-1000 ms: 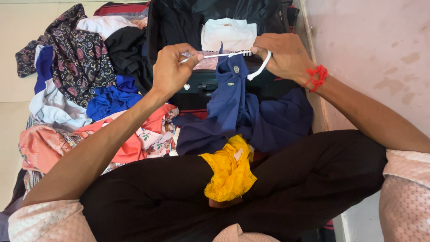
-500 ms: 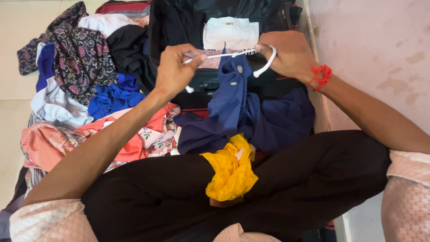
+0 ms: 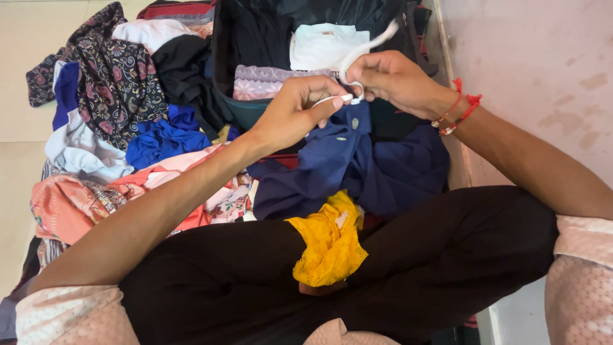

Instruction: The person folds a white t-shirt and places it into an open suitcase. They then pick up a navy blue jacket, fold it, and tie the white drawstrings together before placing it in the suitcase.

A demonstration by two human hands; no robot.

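Observation:
My left hand (image 3: pixel 295 115) and my right hand (image 3: pixel 387 76) are close together above a navy blue buttoned garment (image 3: pixel 357 163), both pinching its white drawstring cord (image 3: pixel 357 54). One end of the cord curls up over the right hand. The garment drapes from my hands down onto my lap and the edge of an open black suitcase (image 3: pixel 252 38). A red thread band circles my right wrist (image 3: pixel 461 108).
A yellow lace cloth (image 3: pixel 329 239) lies on my black-trousered crossed legs. A white folded garment (image 3: pixel 325 45) and a lilac one (image 3: pixel 268 80) lie in the suitcase. A heap of mixed clothes (image 3: pixel 108 121) covers the floor at left. A pink wall (image 3: pixel 536 64) rises at right.
My left hand moved right and met the right hand. The cord, earlier stretched taut between them, is now bunched, with its end flipped upward. The lilac garment is uncovered.

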